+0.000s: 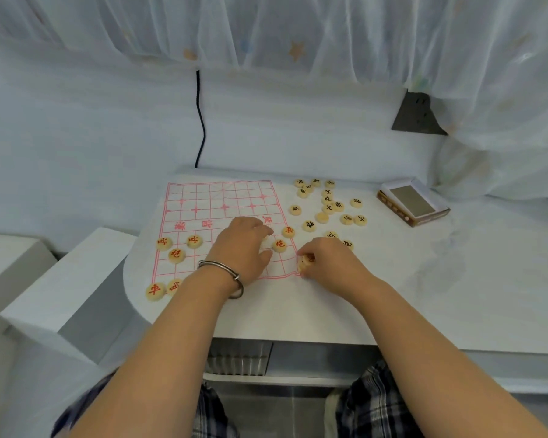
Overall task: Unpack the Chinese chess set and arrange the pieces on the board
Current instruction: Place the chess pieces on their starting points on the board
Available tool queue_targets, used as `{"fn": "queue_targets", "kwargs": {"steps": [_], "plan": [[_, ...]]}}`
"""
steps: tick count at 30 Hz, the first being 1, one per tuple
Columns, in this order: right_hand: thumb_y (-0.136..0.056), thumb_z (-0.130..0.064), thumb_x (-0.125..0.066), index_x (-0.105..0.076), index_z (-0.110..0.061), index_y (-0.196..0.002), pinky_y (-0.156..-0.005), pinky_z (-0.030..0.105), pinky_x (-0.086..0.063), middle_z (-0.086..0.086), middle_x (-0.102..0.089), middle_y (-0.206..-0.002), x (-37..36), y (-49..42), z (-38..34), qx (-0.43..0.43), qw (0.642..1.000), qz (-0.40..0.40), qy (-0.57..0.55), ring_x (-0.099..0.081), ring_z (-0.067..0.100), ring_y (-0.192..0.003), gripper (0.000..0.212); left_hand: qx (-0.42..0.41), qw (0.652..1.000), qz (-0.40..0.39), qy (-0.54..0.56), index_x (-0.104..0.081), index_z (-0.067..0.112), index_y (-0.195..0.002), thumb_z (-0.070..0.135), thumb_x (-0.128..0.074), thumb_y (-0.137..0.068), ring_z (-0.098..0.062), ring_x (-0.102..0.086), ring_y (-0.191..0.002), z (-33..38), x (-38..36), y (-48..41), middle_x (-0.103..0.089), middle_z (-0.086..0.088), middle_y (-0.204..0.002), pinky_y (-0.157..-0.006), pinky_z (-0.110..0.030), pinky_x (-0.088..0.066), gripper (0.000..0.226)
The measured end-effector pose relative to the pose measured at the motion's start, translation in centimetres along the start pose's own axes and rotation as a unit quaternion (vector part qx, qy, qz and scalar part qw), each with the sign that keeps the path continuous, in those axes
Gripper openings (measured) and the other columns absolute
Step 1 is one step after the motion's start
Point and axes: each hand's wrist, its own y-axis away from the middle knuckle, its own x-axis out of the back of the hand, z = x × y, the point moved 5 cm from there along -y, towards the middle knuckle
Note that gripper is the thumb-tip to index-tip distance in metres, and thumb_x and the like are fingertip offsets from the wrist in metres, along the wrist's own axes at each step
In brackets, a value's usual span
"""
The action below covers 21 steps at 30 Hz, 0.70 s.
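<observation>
We are losing part of the board under the left hand, which is lying palm down over its near right squares with fingers loosely straight, gripping nothing we can see; anything beneath the palm is hidden from us. The right hand is pinching a small stack of red-marked discs at the board's near right corner, and its knuckles are covering the nearest black pieces, which are lying scattered right of the board. Red pieces are sitting along the board's left side, two at its near left corner by the rounded edge of the tabletop. The box is lying farther right. Bare tabletop is stretching right of the right hand.
</observation>
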Motion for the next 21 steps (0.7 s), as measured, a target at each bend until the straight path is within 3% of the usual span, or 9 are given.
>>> {"fn": "queue_targets", "kwargs": {"steps": [3, 7, 15, 21], "plan": [[-0.082, -0.011, -0.065, -0.062, -0.013, -0.123, -0.089, 0.026, -0.045, 0.003, -0.064, -0.12, 0.2, 0.5, 0.1, 0.004, 0.999, -0.002, -0.032, -0.057, 0.019, -0.11, 0.041, -0.013, 1.0, -0.012, 0.0, -0.044, 0.021, -0.136, 0.03, -0.05, -0.093, -0.019, -0.029, -0.134, 1.0, -0.8, 0.6, -0.039, -0.001, -0.144, -0.112, -0.032, -0.028, 0.045], [-0.082, -0.016, -0.067, -0.062, -0.013, -0.122, -0.086, 0.022, -0.042, 0.003, -0.063, -0.121, 0.2, 0.9, 0.3, 0.011, 0.999, 0.005, -0.039, -0.057, 0.017, -0.109, 0.04, -0.013, 0.999, -0.032, -0.011, -0.041, 0.022, -0.139, 0.032, -0.048, -0.094, -0.019, -0.027, -0.137, 1.8, -1.6, 1.2, -0.036, 0.0, -0.146, -0.112, -0.033, -0.027, 0.046], [-0.081, -0.016, -0.068, -0.064, -0.013, -0.116, -0.079, 0.021, -0.038, 0.004, -0.062, -0.114, 0.4, 1.0, 2.4, -0.016, 1.0, 0.017, -0.007, -0.055, 0.018, -0.104, 0.035, -0.054, 0.997, -0.059, -0.024, -0.044, 0.025, -0.137, 0.032, -0.045, -0.095, -0.018, -0.029, -0.133, 3.4, -3.2, 1.7, -0.043, 0.004, -0.142, -0.11, -0.035, -0.031, 0.043], [-0.079, -0.022, -0.071, -0.065, -0.016, -0.115, -0.086, 0.025, -0.042, 0.003, -0.059, -0.117, 0.7, 0.9, 3.8, -0.046, 0.999, 0.012, 0.018, -0.054, 0.02, -0.107, 0.037, -0.08, 0.993, -0.081, -0.038, -0.041, 0.025, -0.139, 0.03, -0.045, -0.094, -0.02, -0.025, -0.137, 4.6, -4.5, 1.7, -0.043, 0.004, -0.143, -0.111, -0.037, -0.029, 0.046]]}}
